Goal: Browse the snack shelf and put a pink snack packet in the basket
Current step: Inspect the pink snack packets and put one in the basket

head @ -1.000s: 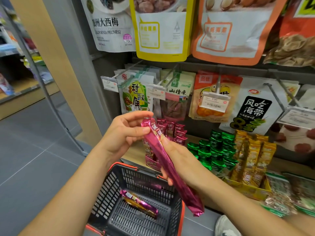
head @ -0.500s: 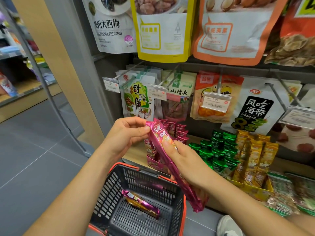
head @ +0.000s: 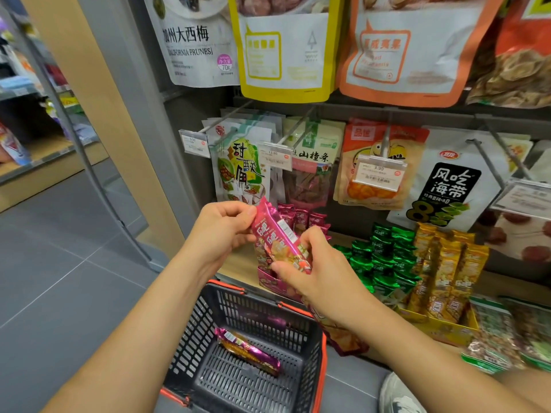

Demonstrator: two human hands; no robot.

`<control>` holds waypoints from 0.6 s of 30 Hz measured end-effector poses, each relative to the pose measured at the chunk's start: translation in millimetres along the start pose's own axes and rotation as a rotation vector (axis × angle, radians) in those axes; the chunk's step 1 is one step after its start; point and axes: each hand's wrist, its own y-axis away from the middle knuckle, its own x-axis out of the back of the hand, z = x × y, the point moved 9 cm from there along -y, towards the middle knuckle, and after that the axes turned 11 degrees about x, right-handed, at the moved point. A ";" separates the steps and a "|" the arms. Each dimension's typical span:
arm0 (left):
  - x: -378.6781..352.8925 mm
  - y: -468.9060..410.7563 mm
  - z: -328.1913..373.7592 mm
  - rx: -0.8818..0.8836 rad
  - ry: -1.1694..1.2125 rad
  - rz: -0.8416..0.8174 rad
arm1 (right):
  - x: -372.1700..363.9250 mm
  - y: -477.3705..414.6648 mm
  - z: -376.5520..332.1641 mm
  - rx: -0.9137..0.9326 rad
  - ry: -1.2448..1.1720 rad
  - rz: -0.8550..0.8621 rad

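The left hand [head: 222,231] pinches and the right hand [head: 322,278] grips a pink snack packet [head: 277,236] by the shelf, not yet dropped into the basket [head: 193,332], where a loose packet [head: 247,350] lies.

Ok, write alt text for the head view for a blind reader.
Both hands hold a pink snack packet above a dark shopping basket, left hand pinching its top, right hand gripping its middle. A pink-and-gold packet lies in the basket; green packets and gold packets stand on the shelf behind.

Pkt [head: 275,236] in front of shelf [head: 238,263], 2nd pkt [head: 247,350] in basket [head: 205,323] below
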 end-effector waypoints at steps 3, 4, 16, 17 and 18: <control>-0.3 -1.8 -0.2 -0.005 0.026 0.038 | 3.6 -1.5 -1.0 0.002 0.016 0.026; -2.5 -2.1 0.4 -0.002 0.012 0.016 | 4.8 -1.0 -1.3 0.008 0.047 0.034; -7.7 -3.2 0.7 0.007 -0.002 -0.008 | 9.5 3.6 -12.4 0.136 0.351 0.063; -4.5 -4.2 0.2 0.011 0.011 0.001 | 7.3 2.4 -10.0 0.125 0.308 0.029; -2.0 -4.6 0.4 0.007 0.016 0.004 | 4.8 1.3 -7.0 0.107 0.264 -0.017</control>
